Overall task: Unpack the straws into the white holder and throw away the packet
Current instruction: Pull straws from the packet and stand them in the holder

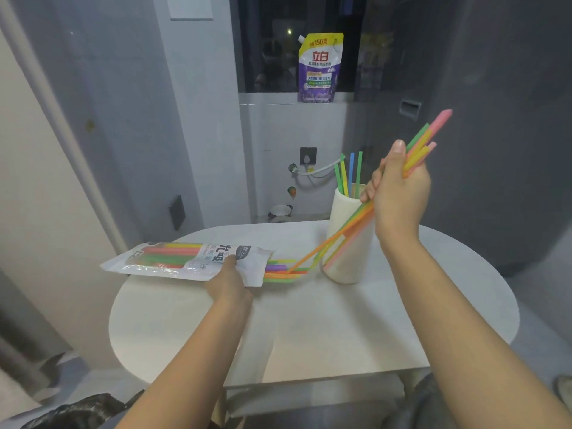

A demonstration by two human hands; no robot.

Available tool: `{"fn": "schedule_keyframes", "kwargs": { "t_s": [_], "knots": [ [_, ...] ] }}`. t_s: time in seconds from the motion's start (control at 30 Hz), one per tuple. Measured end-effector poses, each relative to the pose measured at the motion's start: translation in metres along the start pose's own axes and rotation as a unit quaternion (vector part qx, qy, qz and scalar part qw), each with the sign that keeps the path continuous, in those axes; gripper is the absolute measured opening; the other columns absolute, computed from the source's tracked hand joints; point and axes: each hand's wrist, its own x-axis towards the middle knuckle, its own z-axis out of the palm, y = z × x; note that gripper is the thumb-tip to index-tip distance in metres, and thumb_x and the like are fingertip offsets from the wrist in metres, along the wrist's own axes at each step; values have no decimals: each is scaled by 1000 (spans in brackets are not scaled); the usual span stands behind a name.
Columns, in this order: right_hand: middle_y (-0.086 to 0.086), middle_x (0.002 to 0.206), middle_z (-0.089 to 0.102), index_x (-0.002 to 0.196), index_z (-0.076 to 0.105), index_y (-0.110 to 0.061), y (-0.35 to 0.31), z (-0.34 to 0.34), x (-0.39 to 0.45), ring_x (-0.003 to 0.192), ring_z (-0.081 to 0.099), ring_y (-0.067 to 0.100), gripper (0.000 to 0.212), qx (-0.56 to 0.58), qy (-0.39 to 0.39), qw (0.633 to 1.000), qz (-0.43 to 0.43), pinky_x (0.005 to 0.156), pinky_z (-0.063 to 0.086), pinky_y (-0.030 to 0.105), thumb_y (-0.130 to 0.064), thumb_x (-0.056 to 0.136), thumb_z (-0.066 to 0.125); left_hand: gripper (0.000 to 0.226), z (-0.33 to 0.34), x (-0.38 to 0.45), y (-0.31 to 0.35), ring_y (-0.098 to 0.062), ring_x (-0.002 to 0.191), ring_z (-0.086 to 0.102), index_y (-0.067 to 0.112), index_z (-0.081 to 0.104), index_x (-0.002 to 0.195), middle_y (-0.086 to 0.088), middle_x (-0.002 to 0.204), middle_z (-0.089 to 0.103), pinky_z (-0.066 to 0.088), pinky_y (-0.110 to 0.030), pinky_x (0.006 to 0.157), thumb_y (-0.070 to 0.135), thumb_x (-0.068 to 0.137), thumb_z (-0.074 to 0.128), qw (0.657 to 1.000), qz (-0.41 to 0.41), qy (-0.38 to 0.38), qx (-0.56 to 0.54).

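My left hand point(230, 281) pins the straw packet point(185, 260) flat on the round white bench point(325, 329), grip clamped near its open mouth, while my right hand point(399, 193) has its grip closed around a bunch of coloured straws point(424, 144) lifted clear beside the white holder point(346, 243). A few straws point(348, 174) already stand in the holder and more poke from the packet. I'd swing the low ends up over the rim, bunch them, and drop them in gently so the holder doesn't tip.
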Motion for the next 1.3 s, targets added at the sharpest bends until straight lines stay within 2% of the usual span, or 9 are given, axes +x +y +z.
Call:
{"fn": "schedule_keyframes", "kwargs": {
  "t_s": [0.2,0.37,0.5,0.6,0.7,0.87,0.97,1.1,1.3],
  "knots": [
    [-4,52,44,63,41,-29,-1,-4,2,48,45,19,34,-130,-5,990,-56,51,44,41,-47,92,40,44,-1,3,-1,-20,85,61,12,58,124,0,103,61,46,-27,72,16,81,70,1000,0,11,23],
    [8,58,54,68,45,-25,8,-2,-10,55,52,21,31,-209,-43,972,-97,56,42,37,-41,94,44,46,-1,2,0,-19,87,61,13,56,127,0,104,61,48,-27,74,12,83,69,1000,3,-1,10],
    [13,60,49,87,57,-15,28,0,-29,61,56,38,26,-223,-105,968,-51,62,51,48,-39,93,49,46,0,2,1,-21,90,63,14,56,127,-1,109,63,53,-32,81,11,83,69,1000,-5,-10,0],
    [-1,57,46,68,45,-29,46,-1,-43,57,57,29,26,-220,-128,967,-24,53,50,26,-37,91,51,45,-1,3,1,-21,90,64,14,56,126,-1,109,64,54,-35,85,11,83,69,1000,-14,-16,-1],
    [3,60,52,66,46,-26,64,-8,-50,54,58,19,28,-220,-125,967,14,44,38,6,-34,91,54,45,0,3,1,-19,83,63,14,56,126,0,105,63,52,-31,72,11,83,69,999,-28,-24,-10],
    [2,55,53,64,47,-23,80,-21,-48,49,59,13,30,-229,-130,959,100,51,42,17,-35,91,54,46,1,4,2,-18,83,64,13,55,127,-1,109,64,54,-32,65,9,83,68,999,-31,-35,-21],
    [4,54,47,61,45,-18,74,-18,-42,47,52,22,36,-200,-103,969,99,39,40,13,-36,91,52,45,0,3,3,-20,86,64,13,55,126,-3,113,65,54,-34,79,8,83,68,999,-31,-36,-23],
    [8,54,41,63,41,-19,42,-7,-21,47,44,22,38,-136,-46,988,55,45,40,27,-47,87,52,42,0,1,3,-21,86,64,15,55,123,-3,111,64,54,-35,76,9,84,68,998,-37,-45,-16],
    [-10,34,37,63,41,-23,-27,6,37,30,36,7,33,56,41,997,32,36,35,20,-43,85,56,30,2,-3,3,-20,81,64,14,56,113,-5,109,64,53,-32,66,10,85,66,996,-60,-69,-11]
  ]
}}
